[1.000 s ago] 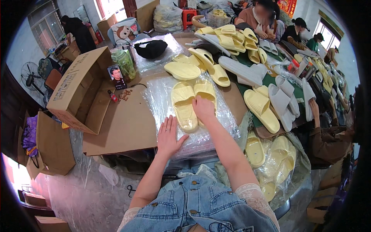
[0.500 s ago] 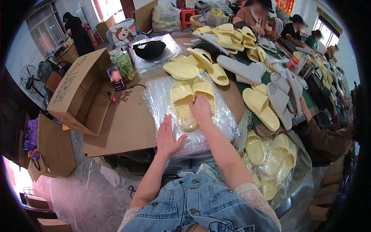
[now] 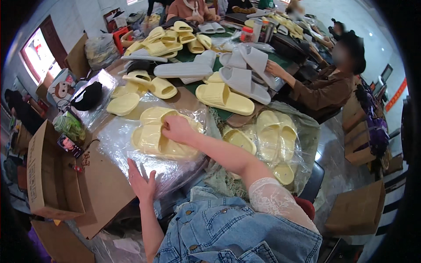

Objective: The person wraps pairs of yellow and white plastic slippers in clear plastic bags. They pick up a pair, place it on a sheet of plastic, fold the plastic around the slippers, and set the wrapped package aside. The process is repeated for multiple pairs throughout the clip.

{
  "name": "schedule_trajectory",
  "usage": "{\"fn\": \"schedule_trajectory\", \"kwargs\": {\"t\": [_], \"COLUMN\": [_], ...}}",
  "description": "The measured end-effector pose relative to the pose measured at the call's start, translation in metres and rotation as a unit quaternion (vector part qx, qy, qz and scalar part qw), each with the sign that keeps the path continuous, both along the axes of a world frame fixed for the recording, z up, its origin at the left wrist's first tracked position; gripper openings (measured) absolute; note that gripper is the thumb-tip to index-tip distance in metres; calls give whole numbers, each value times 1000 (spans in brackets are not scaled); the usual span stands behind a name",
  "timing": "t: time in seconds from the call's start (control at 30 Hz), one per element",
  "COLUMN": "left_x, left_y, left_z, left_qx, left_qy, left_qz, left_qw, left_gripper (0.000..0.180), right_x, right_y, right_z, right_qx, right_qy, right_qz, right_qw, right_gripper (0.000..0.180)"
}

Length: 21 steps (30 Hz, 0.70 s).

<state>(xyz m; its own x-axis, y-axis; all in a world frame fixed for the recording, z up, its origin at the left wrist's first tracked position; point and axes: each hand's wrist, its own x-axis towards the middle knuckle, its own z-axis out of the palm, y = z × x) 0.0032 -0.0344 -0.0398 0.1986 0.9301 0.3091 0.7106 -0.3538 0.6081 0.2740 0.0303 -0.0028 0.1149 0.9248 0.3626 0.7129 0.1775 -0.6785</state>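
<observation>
The pair of yellow slippers (image 3: 147,141) in clear plastic lies beyond the left hand (image 3: 142,180), which is open with thumb apart, and directly under the nearer right hand (image 3: 176,130), closed on it, long axis running roughly left to right.

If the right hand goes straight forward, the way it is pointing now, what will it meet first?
The right hand would first meet the bagged yellow slippers, which it seems to touch. Beyond, roughly in line, lies a loose yellow slipper; depth is unclear.
</observation>
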Motion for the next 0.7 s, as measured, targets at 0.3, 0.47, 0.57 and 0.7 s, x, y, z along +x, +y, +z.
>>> {"fn": "schedule_trajectory", "kwargs": {"t": [0.3, 0.47, 0.57, 0.7], "left_x": [4, 7, 7, 6], "left_y": [2, 0, -1, 2], "left_z": [-4, 0, -4, -5], "left_qx": [47, 42, 54, 72], "left_qy": [98, 100, 111, 114], "left_qz": [3, -4, 5, -4], "left_qw": [994, 994, 992, 991], "left_gripper": [102, 99, 97, 96], "right_x": [145, 226, 224, 183], "right_y": [-180, -261, -287, -287], "right_z": [117, 109, 76, 41], "right_qx": [-55, -105, -165, -241], "right_qy": [-42, -279, -341, -337], "right_qz": [-132, -231, -209, -139], "right_qw": [989, 926, 902, 899], "right_gripper": [25, 21, 21, 24]}}
